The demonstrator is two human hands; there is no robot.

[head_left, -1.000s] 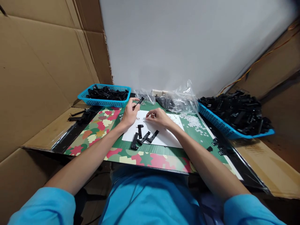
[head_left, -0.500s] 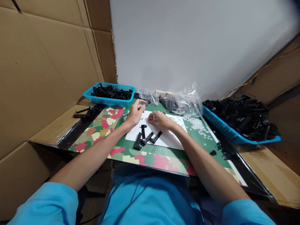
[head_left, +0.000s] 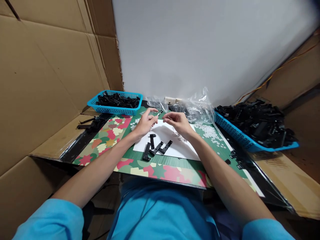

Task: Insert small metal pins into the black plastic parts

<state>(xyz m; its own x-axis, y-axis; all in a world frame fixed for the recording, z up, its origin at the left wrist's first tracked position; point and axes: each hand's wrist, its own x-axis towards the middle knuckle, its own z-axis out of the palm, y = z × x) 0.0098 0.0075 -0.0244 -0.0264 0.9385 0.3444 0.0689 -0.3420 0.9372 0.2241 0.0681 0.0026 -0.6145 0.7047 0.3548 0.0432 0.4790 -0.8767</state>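
My left hand (head_left: 145, 122) pinches a small black plastic part (head_left: 158, 113) and holds it up over the far edge of a white sheet (head_left: 175, 144). My right hand (head_left: 178, 121) hovers just right of that part with its fingers curled toward it; whether it holds anything tiny I cannot see. Several black parts (head_left: 155, 147) lie on the sheet below both hands. A little pile of small metal pieces (head_left: 178, 135) lies on the sheet under my right wrist.
A blue basket (head_left: 113, 107) of black parts stands at the back left; a larger blue basket (head_left: 246, 141) heaped with black parts is at the right. Clear plastic bags (head_left: 192, 108) lie at the back. White pellets (head_left: 210, 131) are scattered on the green patterned mat (head_left: 105, 138). Cardboard walls enclose the left side.
My right hand has lifted off the white sheet and moved up toward the black part in my left hand. The left hand has shifted slightly right.
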